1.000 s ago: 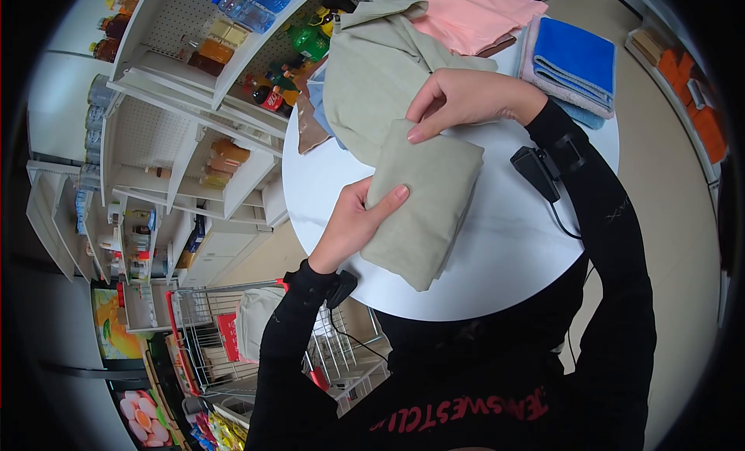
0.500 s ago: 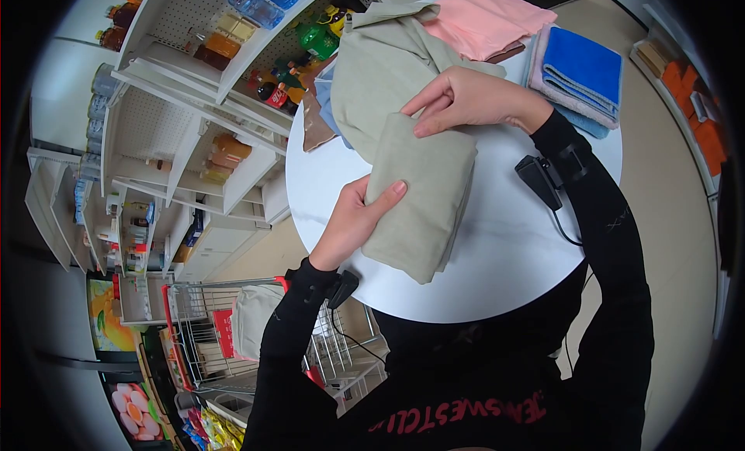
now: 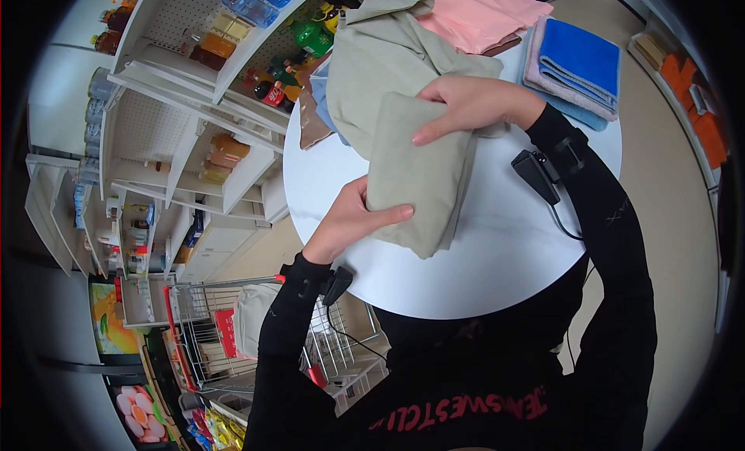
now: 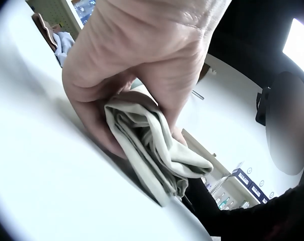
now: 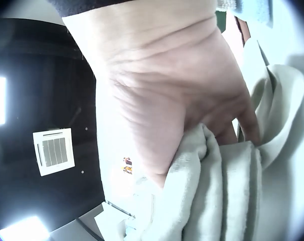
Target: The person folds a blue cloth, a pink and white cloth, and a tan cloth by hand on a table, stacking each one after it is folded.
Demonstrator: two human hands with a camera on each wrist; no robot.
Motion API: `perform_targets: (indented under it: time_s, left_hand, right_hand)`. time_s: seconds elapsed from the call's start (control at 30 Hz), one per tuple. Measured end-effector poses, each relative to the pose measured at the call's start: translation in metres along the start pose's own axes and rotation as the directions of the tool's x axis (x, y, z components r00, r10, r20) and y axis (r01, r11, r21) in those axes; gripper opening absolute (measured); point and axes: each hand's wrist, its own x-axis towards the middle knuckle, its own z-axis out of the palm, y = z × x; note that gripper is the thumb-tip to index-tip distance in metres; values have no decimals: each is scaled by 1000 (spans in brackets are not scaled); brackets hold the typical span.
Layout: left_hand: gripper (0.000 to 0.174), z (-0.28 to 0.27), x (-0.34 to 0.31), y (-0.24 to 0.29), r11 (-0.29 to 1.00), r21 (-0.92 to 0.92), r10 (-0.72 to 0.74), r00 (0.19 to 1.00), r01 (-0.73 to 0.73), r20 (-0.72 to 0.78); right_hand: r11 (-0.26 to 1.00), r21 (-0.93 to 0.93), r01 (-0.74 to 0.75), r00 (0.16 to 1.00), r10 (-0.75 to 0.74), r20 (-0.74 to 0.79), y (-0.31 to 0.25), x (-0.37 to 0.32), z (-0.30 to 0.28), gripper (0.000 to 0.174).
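A sage-green cloth (image 3: pixel 419 175), folded in several layers, lies over the round white table. The left hand (image 3: pixel 349 222) grips its left edge, thumb on top; in the left wrist view that hand (image 4: pixel 137 60) has its fingers under the layers (image 4: pixel 147 145). At the far right corner the right hand (image 3: pixel 473 109) pinches the fold, thumb on top. The right wrist view has the right hand (image 5: pixel 172 95) around the stacked layers (image 5: pixel 212 186), fingers partly hidden behind them. Beyond the folded part spreads a looser sage-green cloth (image 3: pixel 372 71); whether the two are joined cannot be told.
On the white table (image 3: pixel 512 257) are a pink cloth (image 3: pixel 481 16), a stack with a blue towel (image 3: pixel 578 59) at the far right, and a brown cloth (image 3: pixel 312 121) at the left. Shelves with bottles (image 3: pixel 272 92) stand left; a shopping cart (image 3: pixel 206 327) is lower left.
The folded cloth has shifted slightly away from the body, its near end now farther from the table's edge. The right hand has moved from pinching the far edge to gripping deeper around the corner.
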Motion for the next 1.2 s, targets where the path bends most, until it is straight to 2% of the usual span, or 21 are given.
perform_targets:
  time_s: [0.1, 0.13, 0.2, 0.23, 0.27, 0.33, 0.37, 0.5, 0.6, 0.63, 0.67, 0.73, 0.8, 0.9, 0.93, 1.03, 1.13, 1.2]
  left_hand:
    - [51, -13, -3, -7, 999, 4, -47, 998, 47, 41]
    - [52, -20, -1, -9, 993, -115, -22, 999, 18, -33]
    - [56, -30, 0, -13, 940, -336, 0, 982, -65, -191]
    - [56, -31, 0, -15, 940, -335, 0, 981, -66, -193]
    - [57, -31, 1, -17, 861, -503, -23, 982, -76, -187]
    - [61, -30, 3, -19, 614, -784, -63, 985, -90, -163]
    - [61, -27, 4, -19, 613, -784, -63, 984, -92, -164]
    - [52, -15, 3, -18, 692, -722, -105, 988, -9, -113]
    - [47, -18, 9, -25, 837, -545, -127, 987, 52, -102]
    - [47, -21, 11, -30, 838, -543, -127, 987, 53, -101]
    - [48, -27, 11, -38, 881, -473, -103, 977, 3, -186]
    - [49, -31, 9, -38, 945, -315, -34, 936, -83, -349]
    - [48, -35, 3, -36, 941, -327, -28, 939, -90, -341]
    - [48, -39, -4, -31, 929, -353, -12, 945, -110, -326]
    - [48, -41, -6, -31, 939, -331, -18, 948, -94, -319]
    - [50, -46, -9, -31, 957, -284, -28, 953, -62, -303]
    - [53, -48, -12, -31, 893, -428, -13, 945, -136, -327]
    - [54, -44, -14, -36, 919, -372, 3, 946, -129, -323]
  right_hand:
    - [997, 79, 19, 997, -13, -75, 2, 2, -4, 66]
    - [997, 79, 18, 997, -12, -75, 2, 2, -3, 66]
    - [996, 88, 28, 981, -10, -192, 1, 4, 1, 68]
    - [995, 91, 34, 968, -10, -251, 1, 6, 2, 69]
    - [995, 90, 35, 968, -11, -252, 2, 9, 4, 69]
    - [970, 167, 178, 927, -109, -358, 8, 19, 11, 70]
    - [947, 200, 252, 898, -152, -412, 12, 24, 15, 71]
    - [951, 170, 257, 845, -135, -517, 29, 42, 24, 73]
    - [969, 150, 197, 870, -102, -483, 22, 35, 20, 74]
    - [976, 142, 168, 880, -84, -468, 20, 32, 19, 75]
    - [976, 143, 166, 880, -82, -468, 18, 28, 22, 75]
    - [957, 135, 257, 905, -189, -382, 13, 17, 29, 79]
    - [942, 138, 305, 909, -245, -336, 10, 13, 28, 81]
    - [960, 241, 144, 968, -86, -237, 7, 12, 18, 88]
    - [960, 242, 144, 968, -86, -236, 6, 11, 17, 88]
    - [974, 204, 95, 985, -63, -158, -1, 4, 15, 84]
    - [983, 177, 46, 989, -19, -148, -11, 0, 14, 78]
    - [986, 165, 20, 990, 3, -138, -10, 2, 15, 76]
